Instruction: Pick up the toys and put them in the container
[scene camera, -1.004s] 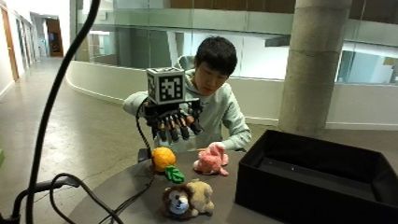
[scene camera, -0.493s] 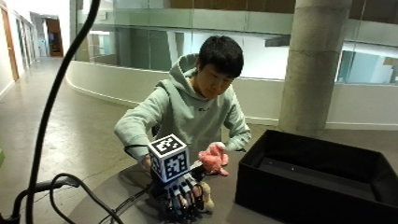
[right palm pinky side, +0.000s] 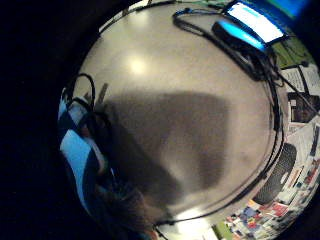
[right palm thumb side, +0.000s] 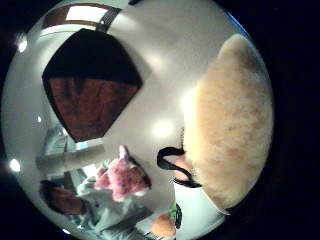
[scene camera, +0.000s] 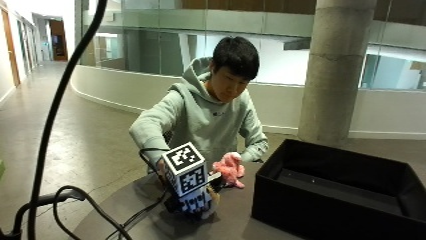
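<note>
While grip (scene camera: 194, 204) presses down over tan plush toy (right palm thumb side: 230, 125), finger closure cannot tell; black container (scene camera: 346, 192) near.

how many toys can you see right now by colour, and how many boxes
pink soft toy: 1
tan furry toy, close under the gloved right hand: 1
orange toy: 1
black box: 1
total: 3 toys, 1 box, 4 things

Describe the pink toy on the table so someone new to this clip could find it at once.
Start from the large black open-topped container at one side of the round grey table. Just beside its near corner, in front of the seated person, lies the pink plush toy. It is the only pink thing there; the black-gloved right hand is down on a tan furry plush toy nearby.
</note>
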